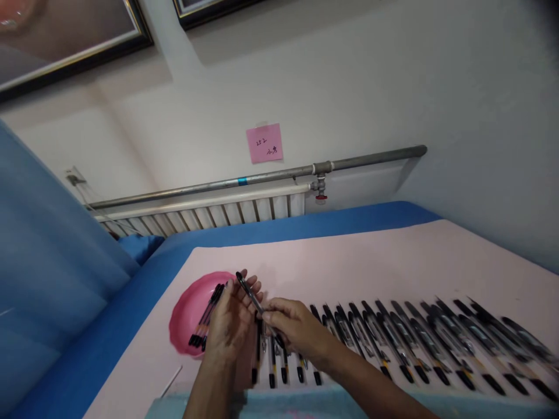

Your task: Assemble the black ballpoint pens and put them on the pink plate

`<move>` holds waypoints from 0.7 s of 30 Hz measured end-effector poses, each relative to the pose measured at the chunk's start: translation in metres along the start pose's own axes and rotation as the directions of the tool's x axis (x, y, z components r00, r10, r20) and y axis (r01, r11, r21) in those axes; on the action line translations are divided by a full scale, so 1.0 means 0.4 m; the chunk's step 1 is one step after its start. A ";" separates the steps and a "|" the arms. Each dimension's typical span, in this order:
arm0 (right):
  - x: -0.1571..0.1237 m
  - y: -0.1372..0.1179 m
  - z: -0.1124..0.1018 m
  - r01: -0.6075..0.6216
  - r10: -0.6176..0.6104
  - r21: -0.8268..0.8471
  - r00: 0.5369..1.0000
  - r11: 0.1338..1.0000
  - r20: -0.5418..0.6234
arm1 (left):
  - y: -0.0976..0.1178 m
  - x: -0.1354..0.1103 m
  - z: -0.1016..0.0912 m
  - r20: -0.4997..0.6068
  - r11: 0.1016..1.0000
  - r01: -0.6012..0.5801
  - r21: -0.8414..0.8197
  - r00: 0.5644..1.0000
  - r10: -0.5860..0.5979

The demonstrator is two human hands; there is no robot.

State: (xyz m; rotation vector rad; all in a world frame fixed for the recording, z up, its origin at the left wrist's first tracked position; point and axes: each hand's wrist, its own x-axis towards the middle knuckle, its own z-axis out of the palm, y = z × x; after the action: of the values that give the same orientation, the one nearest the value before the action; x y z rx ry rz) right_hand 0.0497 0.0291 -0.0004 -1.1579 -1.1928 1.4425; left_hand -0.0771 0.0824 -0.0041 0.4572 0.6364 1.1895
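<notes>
A pen (pixel 250 289) with a black cap and a clear barrel is pinched in my right hand (pixel 293 327), pointing up and to the left. My left hand (pixel 230 319) is turned palm up with its fingers apart, beside the pen's capped end; whether it touches the pen I cannot tell. Under and beside my left hand, a pink bowl (pixel 179 326) with a wavy rim holds several pens (pixel 205 317). To the right, rows of pen parts (pixel 393 337) lie spread out, with black caps and clear barrels. Some are hidden behind my right hand and forearm.
A pale pink sheet (pixel 349 262) covers the blue surface (pixel 262 233). A thin white stick (pixel 171 381) lies at the front left. Behind are a radiator (pixel 227 212), a pipe (pixel 371 158) and a pink note (pixel 265 144). A blue curtain (pixel 48 279) hangs at left.
</notes>
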 end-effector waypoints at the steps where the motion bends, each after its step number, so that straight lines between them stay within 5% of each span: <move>1: -0.002 0.000 0.003 -0.038 0.038 0.011 0.999 0.999 0.026 | 0.007 0.002 -0.004 0.000 1.000 -0.021 -0.007 1.000 0.021; 13: -0.011 0.009 0.008 -0.103 0.104 -0.015 0.990 0.995 0.097 | 0.119 0.023 -0.080 -0.211 0.945 -0.289 -0.153 0.944 0.255; 15: -0.009 0.006 0.003 -0.109 0.105 0.054 0.992 0.993 0.073 | 0.123 0.016 -0.080 -0.114 0.963 -0.233 -0.138 0.969 0.218; 18: -0.006 0.005 -0.001 -0.135 0.123 0.147 0.989 0.980 0.088 | 0.092 -0.002 -0.054 0.041 0.999 -0.015 0.041 0.999 0.013; 21: -0.004 0.010 -0.002 -0.146 0.122 0.210 0.985 0.967 0.122 | 0.054 -0.016 -0.026 0.062 0.973 0.095 0.208 0.992 -0.110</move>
State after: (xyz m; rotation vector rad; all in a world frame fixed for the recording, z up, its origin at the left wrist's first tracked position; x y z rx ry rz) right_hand 0.0504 0.0273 -0.0041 -1.0343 -1.0135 1.7121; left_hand -0.1008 0.0831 0.0031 0.6316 0.7139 1.0088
